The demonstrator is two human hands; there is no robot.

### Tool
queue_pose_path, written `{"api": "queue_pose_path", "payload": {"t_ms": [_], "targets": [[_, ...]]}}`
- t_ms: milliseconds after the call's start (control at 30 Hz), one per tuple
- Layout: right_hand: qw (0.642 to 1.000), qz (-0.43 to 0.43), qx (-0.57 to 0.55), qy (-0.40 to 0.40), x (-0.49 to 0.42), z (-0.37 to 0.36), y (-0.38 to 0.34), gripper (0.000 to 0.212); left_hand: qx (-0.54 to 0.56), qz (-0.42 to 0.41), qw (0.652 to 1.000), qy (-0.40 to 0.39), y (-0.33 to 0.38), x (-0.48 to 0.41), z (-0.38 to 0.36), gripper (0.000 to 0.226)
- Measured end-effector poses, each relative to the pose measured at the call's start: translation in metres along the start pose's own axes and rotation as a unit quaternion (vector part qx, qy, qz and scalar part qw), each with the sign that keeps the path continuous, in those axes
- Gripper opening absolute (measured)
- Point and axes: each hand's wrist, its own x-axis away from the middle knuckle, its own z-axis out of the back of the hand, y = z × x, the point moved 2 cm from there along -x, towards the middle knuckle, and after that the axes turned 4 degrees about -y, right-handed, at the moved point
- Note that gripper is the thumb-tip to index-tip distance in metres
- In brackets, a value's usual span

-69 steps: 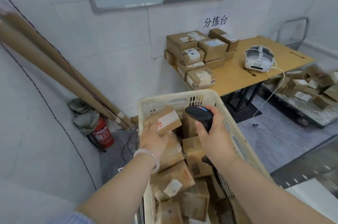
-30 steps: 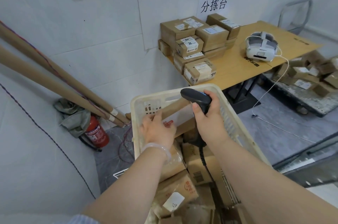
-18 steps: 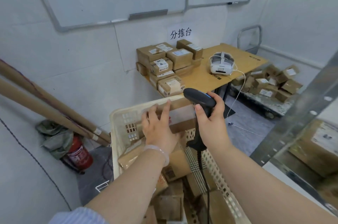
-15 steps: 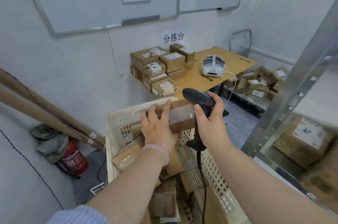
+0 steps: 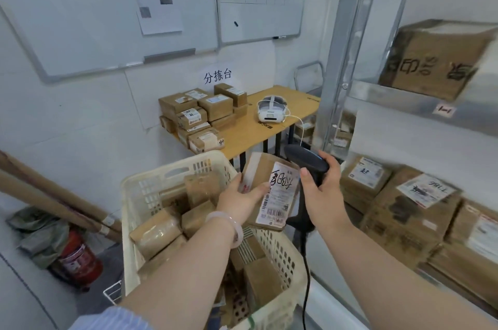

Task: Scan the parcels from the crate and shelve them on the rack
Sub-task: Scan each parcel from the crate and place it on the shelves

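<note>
My left hand (image 5: 239, 200) holds a brown cardboard parcel (image 5: 272, 189) above the right rim of the cream plastic crate (image 5: 172, 170). The parcel's white label with a barcode and handwritten marks faces me. My right hand (image 5: 320, 195) grips a black handheld scanner (image 5: 305, 161) just right of the parcel, its cable hanging down. Several more brown parcels (image 5: 156, 232) lie in the crate. The metal rack (image 5: 347, 33) stands on the right, with boxes (image 5: 404, 211) on its lower shelf and one large box (image 5: 436, 57) on the upper shelf.
A wooden table (image 5: 269, 125) behind the crate carries stacked parcels (image 5: 199, 114) and a white headset (image 5: 272, 111). Whiteboards hang on the wall. Cardboard tubes (image 5: 54, 200) lean at the left above a red fire extinguisher (image 5: 78, 259).
My left hand has lifted the parcel out of the crate and turned its label up toward me. The view has swung right, bringing the rack into sight; the scanner stays beside the parcel.
</note>
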Motion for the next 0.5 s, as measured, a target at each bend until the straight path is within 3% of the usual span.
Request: {"api": "queue_pose_path", "payload": {"t_ms": [167,267,400,500], "targets": [[1.0,-0.02,0.009,0.015,0.016,0.031,0.004,0.046,0.056,0.015,0.997,-0.056,0.002,0.008,-0.022,0.095],[0.999,-0.025,0.018,0.02,0.02,0.037,0.004,0.043,0.015,0.003,0.997,-0.081,0.005,0.01,-0.034,0.091],[0.998,-0.023,0.022,0.054,0.02,0.044,-0.001,0.047,-0.059,-0.103,0.983,-0.138,0.015,0.01,-0.041,0.077],[0.997,-0.022,0.029,0.071,0.017,0.049,-0.007,0.044,-0.154,-0.189,0.955,-0.166,0.02,0.01,-0.044,0.084]]}}
